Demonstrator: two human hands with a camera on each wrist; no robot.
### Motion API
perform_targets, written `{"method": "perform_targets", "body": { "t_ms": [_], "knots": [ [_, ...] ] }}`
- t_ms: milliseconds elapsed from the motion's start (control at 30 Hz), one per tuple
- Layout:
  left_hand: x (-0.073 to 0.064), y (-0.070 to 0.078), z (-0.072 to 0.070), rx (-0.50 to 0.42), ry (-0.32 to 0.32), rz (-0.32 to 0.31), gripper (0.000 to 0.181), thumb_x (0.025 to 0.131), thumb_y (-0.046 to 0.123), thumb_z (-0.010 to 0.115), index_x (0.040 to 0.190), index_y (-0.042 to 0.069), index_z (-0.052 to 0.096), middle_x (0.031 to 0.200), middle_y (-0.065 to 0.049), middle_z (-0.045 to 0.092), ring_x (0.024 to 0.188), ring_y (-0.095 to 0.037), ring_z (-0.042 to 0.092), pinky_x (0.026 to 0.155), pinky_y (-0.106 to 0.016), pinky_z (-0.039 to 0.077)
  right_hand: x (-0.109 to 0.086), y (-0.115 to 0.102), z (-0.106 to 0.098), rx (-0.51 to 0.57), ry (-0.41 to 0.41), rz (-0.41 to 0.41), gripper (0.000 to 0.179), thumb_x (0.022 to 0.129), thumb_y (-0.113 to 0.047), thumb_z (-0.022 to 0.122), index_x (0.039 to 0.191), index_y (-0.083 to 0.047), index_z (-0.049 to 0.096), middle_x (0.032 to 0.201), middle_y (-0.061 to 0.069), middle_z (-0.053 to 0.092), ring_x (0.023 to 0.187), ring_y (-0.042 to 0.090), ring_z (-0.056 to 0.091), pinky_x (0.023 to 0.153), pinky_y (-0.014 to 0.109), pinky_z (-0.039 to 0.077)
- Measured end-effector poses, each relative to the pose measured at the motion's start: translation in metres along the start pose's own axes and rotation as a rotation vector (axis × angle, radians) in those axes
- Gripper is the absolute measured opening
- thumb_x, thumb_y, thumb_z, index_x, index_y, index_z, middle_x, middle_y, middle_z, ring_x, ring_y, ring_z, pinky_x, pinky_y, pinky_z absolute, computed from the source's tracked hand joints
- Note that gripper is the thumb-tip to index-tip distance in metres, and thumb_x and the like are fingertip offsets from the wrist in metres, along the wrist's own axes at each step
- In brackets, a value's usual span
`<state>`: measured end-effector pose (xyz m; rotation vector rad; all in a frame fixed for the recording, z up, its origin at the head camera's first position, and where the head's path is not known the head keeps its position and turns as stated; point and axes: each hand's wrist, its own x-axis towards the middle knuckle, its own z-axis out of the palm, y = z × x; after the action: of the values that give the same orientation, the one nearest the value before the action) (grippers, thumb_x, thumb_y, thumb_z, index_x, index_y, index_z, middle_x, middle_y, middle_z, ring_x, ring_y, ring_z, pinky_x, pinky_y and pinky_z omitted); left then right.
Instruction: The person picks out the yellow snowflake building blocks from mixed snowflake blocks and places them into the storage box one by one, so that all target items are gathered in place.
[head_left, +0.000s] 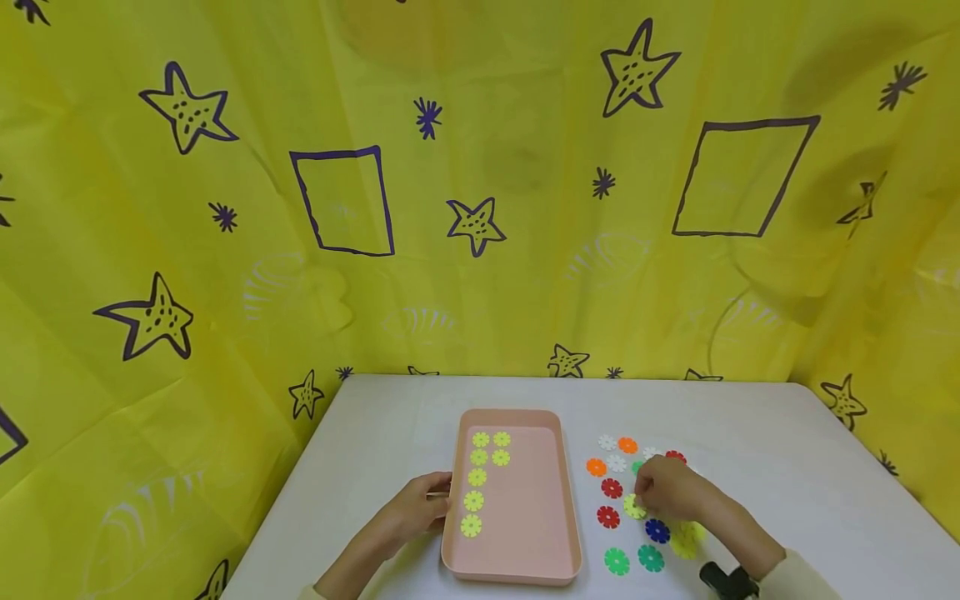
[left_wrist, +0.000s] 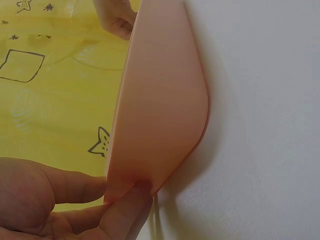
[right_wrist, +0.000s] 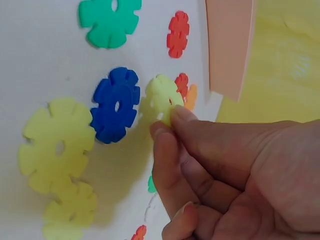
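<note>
My right hand (head_left: 667, 487) pinches a yellow notched plastic disc (right_wrist: 164, 95) between thumb and fingertips, over the loose discs right of the tray. Close to it in the right wrist view are a blue disc (right_wrist: 116, 106) and a larger-looking yellow disc (right_wrist: 42, 145). My left hand (head_left: 412, 508) grips the left side of the pink tray (head_left: 540, 500), with fingertips against its outer wall. Inside the tray, several yellow discs (head_left: 477, 477) form a column along the left, and two more (head_left: 501, 457) stand beside its far end.
Around the right hand lie red discs (head_left: 608, 517), orange discs (head_left: 596, 467), white discs (head_left: 617, 463) and green discs (head_left: 651, 558). A white table (head_left: 390, 417) bears everything. Behind it hangs a yellow curtain (head_left: 525, 292) with star drawings. A dark strap piece (head_left: 727, 581) sits at the right wrist.
</note>
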<state>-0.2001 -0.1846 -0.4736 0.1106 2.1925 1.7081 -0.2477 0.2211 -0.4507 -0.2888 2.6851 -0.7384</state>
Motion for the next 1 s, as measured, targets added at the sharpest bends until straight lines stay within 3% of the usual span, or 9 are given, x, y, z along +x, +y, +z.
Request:
{"method": "perform_targets", "body": {
  "t_ms": [300, 400, 567, 867, 1000],
  "knots": [
    [0.000, 0.000, 0.001, 0.001, -0.003, 0.000, 0.055, 0.102, 0.000, 0.054, 0.152, -0.018, 0.038, 0.142, -0.030, 0.057, 0.124, -0.036, 0.065, 0.100, -0.050, 0.061, 0.009, 0.006, -0.009, 0.037, -0.010, -0.018, 0.013, 0.095, -0.012, 0.075, 0.084, -0.006, 0.070, 0.078, 0.004, 0.059, 0.075, 0.019, 0.054, 0.069, 0.030, 0.050],
    [0.000, 0.000, 0.001, -0.003, -0.006, 0.002, 0.055, 0.102, 0.000, 0.053, 0.152, -0.018, 0.038, 0.142, -0.030, 0.057, 0.124, -0.036, 0.065, 0.100, -0.050, 0.061, 0.014, 0.007, -0.011, 0.086, -0.025, -0.005, 0.017, 0.096, -0.016, 0.075, 0.083, -0.007, 0.069, 0.073, 0.004, 0.059, 0.072, 0.019, 0.054, 0.066, 0.027, 0.046],
    [0.000, 0.000, 0.000, -0.004, -0.006, 0.003, 0.055, 0.103, -0.001, 0.053, 0.152, -0.019, 0.037, 0.142, -0.031, 0.056, 0.125, -0.038, 0.064, 0.101, -0.050, 0.060, 0.021, 0.002, -0.017, 0.193, -0.039, -0.062, 0.020, 0.098, -0.018, 0.071, 0.085, -0.004, 0.071, 0.071, 0.003, 0.059, 0.070, 0.018, 0.054, 0.064, 0.026, 0.047],
    [0.000, -0.001, -0.001, -0.002, -0.012, 0.009, 0.055, 0.103, 0.000, 0.053, 0.152, -0.019, 0.036, 0.143, -0.032, 0.056, 0.126, -0.038, 0.064, 0.101, -0.050, 0.060, 0.040, -0.048, -0.020, 0.292, -0.061, -0.172, 0.023, 0.102, -0.019, 0.067, 0.100, 0.004, 0.074, 0.087, 0.013, 0.071, 0.079, 0.023, 0.064, 0.075, 0.035, 0.063],
    [0.000, -0.001, -0.001, -0.002, -0.011, 0.009, 0.055, 0.103, 0.000, 0.053, 0.152, -0.019, 0.036, 0.143, -0.032, 0.056, 0.125, -0.037, 0.065, 0.100, -0.050, 0.061, 0.051, -0.077, -0.013, 0.276, -0.094, -0.215, 0.024, 0.101, -0.019, 0.068, 0.096, 0.003, 0.074, 0.086, 0.012, 0.072, 0.077, 0.020, 0.064, 0.072, 0.034, 0.060]
  ]
}}
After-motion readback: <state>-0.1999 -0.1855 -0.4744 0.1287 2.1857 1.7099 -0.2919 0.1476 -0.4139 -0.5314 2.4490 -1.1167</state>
